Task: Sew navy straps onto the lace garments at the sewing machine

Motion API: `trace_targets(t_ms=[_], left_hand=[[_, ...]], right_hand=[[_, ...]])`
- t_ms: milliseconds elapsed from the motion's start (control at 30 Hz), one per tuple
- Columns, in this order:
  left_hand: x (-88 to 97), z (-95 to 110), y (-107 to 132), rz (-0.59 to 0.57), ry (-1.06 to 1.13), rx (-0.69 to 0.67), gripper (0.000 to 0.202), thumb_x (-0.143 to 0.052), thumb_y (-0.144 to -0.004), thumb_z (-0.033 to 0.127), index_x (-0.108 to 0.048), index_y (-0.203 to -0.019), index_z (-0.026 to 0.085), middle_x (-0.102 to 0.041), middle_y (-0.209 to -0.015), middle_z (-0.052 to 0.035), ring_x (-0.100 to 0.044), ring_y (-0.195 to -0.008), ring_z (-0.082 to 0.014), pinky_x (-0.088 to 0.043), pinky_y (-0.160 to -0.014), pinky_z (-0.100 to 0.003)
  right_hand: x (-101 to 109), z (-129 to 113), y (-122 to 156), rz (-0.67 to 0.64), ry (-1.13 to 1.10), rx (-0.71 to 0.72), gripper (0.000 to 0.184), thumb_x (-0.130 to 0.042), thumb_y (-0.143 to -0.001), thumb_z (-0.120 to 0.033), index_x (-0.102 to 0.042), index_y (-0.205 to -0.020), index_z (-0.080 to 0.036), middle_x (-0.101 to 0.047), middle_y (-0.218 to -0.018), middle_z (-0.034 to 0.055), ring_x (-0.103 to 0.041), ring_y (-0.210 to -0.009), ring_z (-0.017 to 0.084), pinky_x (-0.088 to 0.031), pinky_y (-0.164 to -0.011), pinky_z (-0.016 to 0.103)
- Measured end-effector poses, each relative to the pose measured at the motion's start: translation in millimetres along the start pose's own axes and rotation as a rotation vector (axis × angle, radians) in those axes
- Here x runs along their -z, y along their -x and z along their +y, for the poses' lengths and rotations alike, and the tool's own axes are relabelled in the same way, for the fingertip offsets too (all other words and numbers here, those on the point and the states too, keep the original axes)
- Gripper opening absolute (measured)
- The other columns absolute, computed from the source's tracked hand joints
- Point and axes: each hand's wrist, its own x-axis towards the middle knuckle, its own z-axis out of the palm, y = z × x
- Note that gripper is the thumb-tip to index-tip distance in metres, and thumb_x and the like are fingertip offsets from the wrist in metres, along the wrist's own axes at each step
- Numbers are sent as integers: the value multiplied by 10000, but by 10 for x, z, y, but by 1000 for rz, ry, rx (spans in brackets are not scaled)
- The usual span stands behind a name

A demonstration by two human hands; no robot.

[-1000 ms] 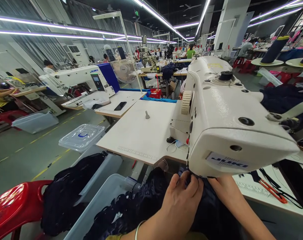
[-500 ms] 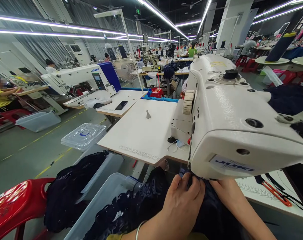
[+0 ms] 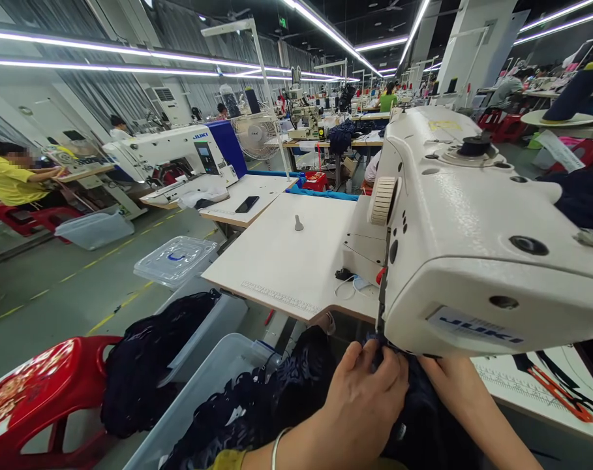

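Below the head of a white JUKI sewing machine (image 3: 492, 287), my left hand (image 3: 369, 391) pinches dark navy fabric (image 3: 413, 418) between bent fingers. A bangle circles that wrist. My right hand (image 3: 445, 375) rests against the fabric on the other side, with its fingers mostly hidden by the fabric and the machine head. The needle area cannot be seen behind the head. Lower left of my left hand, the navy lace-like fabric spreads over my lap and into a clear plastic bin (image 3: 179, 398).
A white machine table (image 3: 276, 261) bears a small grey metal piece (image 3: 299, 223). Orange-handled snips (image 3: 560, 391) lie at right. Left are a red stool (image 3: 46, 385), a lidded clear box (image 3: 176, 258) and a dark fabric pile (image 3: 154, 365). A phone (image 3: 247, 204) lies farther back. Co-workers sit beyond.
The view has turned slightly left, so the scene sits farther right in the picture. Both hands stay at the fabric under the machine head with little change.
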Motion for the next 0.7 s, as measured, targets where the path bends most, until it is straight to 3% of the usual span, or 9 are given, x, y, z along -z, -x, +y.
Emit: trace_targets(t_ms=[100, 267, 400, 533, 700], left_hand=[[15, 35, -8, 41, 43, 24, 390, -397, -1007, 424, -586, -1241, 175, -609, -1166, -26, -541, -1090, -233, -288, -981, -375], [-9, 95, -6, 104, 80, 2, 720, -316, -920, 718, -600, -1217, 127, -622, -1128, -65, -545, -1081, -268, -287, -1001, -383], [42, 108, -25, 19, 60, -6, 551, -468, -941, 581, -583, -1238, 132, -622, -1152, -38, -537, -1090, -267, -282, -982, -370], [100, 71, -3, -66, 82, -8, 458, -460, -964, 435, -531, -1298, 130, -604, -1222, -39, -487, -1166, -264, -251, -1014, -377], [62, -20, 79, -6, 89, -41, 358, -377, -985, 236, -545, -1286, 138, -585, -1284, -46, -497, -1141, -196, -284, -997, -322]], right_hand=[[24, 6, 4, -24, -45, -7, 354, -378, -914, -370, -698, -952, -225, -747, -1014, 117, -672, -1008, 308, -530, -832, 379], [10, 48, 3, 2, -140, -3, 341, -400, -897, -364, -696, -984, -221, -740, -1054, 107, -633, -1100, 310, -468, -962, 410], [34, 49, 9, -74, -187, -95, 373, -363, -919, -410, -683, -914, -217, -741, -1005, 119, -649, -1051, 312, -505, -887, 393], [87, 4, 74, -33, -253, -161, 349, -413, -923, -471, -641, -964, -209, -721, -989, 102, -649, -1001, 284, -507, -862, 361], [53, -70, 203, -15, -293, -190, 263, -450, -916, -451, -581, -934, -224, -702, -781, 49, -664, -765, 234, -517, -669, 299]])
